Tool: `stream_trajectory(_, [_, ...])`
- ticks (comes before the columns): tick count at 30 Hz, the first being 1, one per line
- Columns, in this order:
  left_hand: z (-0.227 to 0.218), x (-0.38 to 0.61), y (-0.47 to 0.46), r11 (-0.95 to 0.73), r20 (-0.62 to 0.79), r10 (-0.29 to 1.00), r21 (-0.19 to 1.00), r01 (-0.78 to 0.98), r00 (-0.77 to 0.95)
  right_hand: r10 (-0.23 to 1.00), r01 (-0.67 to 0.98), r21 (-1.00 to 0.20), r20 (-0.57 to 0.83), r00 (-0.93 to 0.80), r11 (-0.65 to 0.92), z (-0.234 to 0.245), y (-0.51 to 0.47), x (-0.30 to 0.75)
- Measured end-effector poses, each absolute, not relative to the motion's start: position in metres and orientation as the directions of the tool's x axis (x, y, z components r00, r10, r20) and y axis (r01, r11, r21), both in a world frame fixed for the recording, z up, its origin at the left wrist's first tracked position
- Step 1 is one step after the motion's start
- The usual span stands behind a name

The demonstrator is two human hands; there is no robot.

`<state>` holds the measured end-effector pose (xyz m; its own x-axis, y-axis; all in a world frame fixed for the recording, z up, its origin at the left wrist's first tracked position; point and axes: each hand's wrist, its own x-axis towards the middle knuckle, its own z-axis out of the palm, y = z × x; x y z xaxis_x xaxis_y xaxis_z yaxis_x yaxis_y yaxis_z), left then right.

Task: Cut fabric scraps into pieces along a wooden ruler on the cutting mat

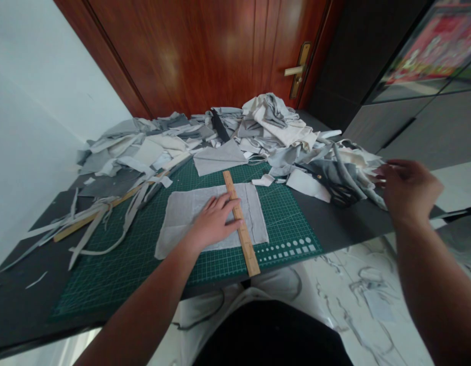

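Observation:
My left hand (216,221) lies flat with its fingers apart on a light grey cloth piece (178,216). Its thumb and index finger touch a wooden ruler (243,231), which lies across the right part of the cloth. A dark wavy line runs down the fabric to the right of the ruler. At the table's right end, my right hand (412,190) is raised beside the heap of fabric scraps (345,162), its fingers curled. Whatever those fingers hold, if anything, is hidden. Black-handled scissors (340,193) lie partly under the scraps near it.
A green cutting mat (292,218) covers much of the dark table (353,223). Grey and white fabric piles (273,119) line the back against a wooden door (205,51). Cloth strips (124,218) cross a long wooden stick (81,223) at left. More scraps lie on the floor.

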<state>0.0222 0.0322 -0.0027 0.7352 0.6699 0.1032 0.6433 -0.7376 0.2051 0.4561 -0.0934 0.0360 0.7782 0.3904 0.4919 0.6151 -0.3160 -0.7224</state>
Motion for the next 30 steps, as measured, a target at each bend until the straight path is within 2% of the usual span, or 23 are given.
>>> stream_trajectory(2, [-0.001, 0.022, 0.032, -0.737, 0.092, 0.670, 0.204, 0.644, 0.737, 0.457, 0.427, -0.904, 0.376, 0.806, -0.010, 0.046, -0.091, 0.421])
stream_trajectory(4, [0.000, 0.023, 0.032, -0.736, 0.082, 0.670, 0.204, 0.646, 0.738, 0.690, 0.128, -0.987, 0.160, 0.706, 0.098, 0.055, -0.089, 0.376])
stream_trajectory(5, [0.001, 0.023, 0.033, -0.735, 0.079, 0.671, 0.204, 0.647, 0.737, 0.823, -0.025, -0.995, 0.062, 0.565, 0.093, 0.059, -0.089, 0.352])
stream_trajectory(7, [0.001, 0.023, 0.033, -0.734, 0.072, 0.671, 0.203, 0.648, 0.738, 0.953, -0.225, -0.974, -0.045, 0.300, 0.025, 0.066, -0.088, 0.310])
stream_trajectory(9, [0.001, 0.023, 0.034, -0.735, 0.070, 0.670, 0.200, 0.647, 0.739, 0.985, -0.333, -0.943, -0.081, 0.155, -0.025, 0.072, -0.087, 0.278])
stream_trajectory(11, [0.000, 0.023, 0.034, -0.738, 0.075, 0.668, 0.195, 0.646, 0.740, 0.994, -0.371, -0.927, -0.086, 0.063, -0.057, 0.079, -0.086, 0.256])
stream_trajectory(16, [-0.003, 0.023, 0.034, -0.737, 0.093, 0.670, 0.196, 0.647, 0.736, 1.000, -0.363, -0.932, 0.015, -0.008, 0.011, 0.091, -0.079, 0.234])
stream_trajectory(21, [-0.001, 0.023, 0.034, -0.735, 0.075, 0.667, 0.230, 0.638, 0.742, 1.000, -0.315, -0.949, -0.004, -0.010, -0.006, 0.072, -0.053, 0.234])
stream_trajectory(23, [0.000, 0.023, 0.034, -0.735, 0.069, 0.666, 0.230, 0.637, 0.743, 0.999, -0.209, -0.978, -0.009, 0.049, 0.001, 0.054, -0.036, 0.238])
stream_trajectory(26, [0.003, 0.023, 0.033, -0.738, 0.074, 0.663, 0.230, 0.634, 0.745, 0.993, 0.041, -0.999, 0.010, 0.118, 0.005, 0.027, -0.011, 0.245])
stream_trajectory(30, [0.005, 0.024, 0.032, -0.737, 0.043, 0.660, 0.229, 0.636, 0.750, 0.982, 0.444, -0.894, 0.139, 0.131, 0.067, 0.009, 0.004, 0.246])
